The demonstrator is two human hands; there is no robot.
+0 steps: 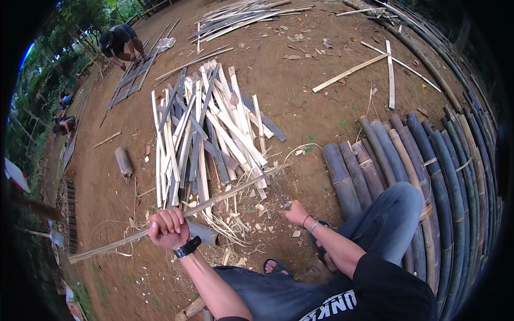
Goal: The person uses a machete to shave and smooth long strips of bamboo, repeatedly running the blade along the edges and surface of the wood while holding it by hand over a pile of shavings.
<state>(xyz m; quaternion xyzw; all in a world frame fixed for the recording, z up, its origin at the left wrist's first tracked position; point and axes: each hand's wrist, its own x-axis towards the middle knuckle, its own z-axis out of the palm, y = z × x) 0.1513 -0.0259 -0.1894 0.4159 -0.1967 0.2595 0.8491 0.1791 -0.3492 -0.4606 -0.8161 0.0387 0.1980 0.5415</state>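
My left hand, with a black watch at the wrist, is closed around a long bamboo strip. The strip slants from the lower left up to the middle of the view. In my right hand is the handle of a knife, its thin dark blade pointing up and left. The blade's tip lies near the strip's far part; whether they touch I cannot tell. Just beyond is a heap of split bamboo strips, pale and grey. A short bamboo piece lies beneath the held strip, among curled shavings.
Bamboo poles lie side by side along the right. Another strip pile is at the back. Crossed strips rest at the upper right. A bamboo stub stands left. A person bends over a slatted frame.
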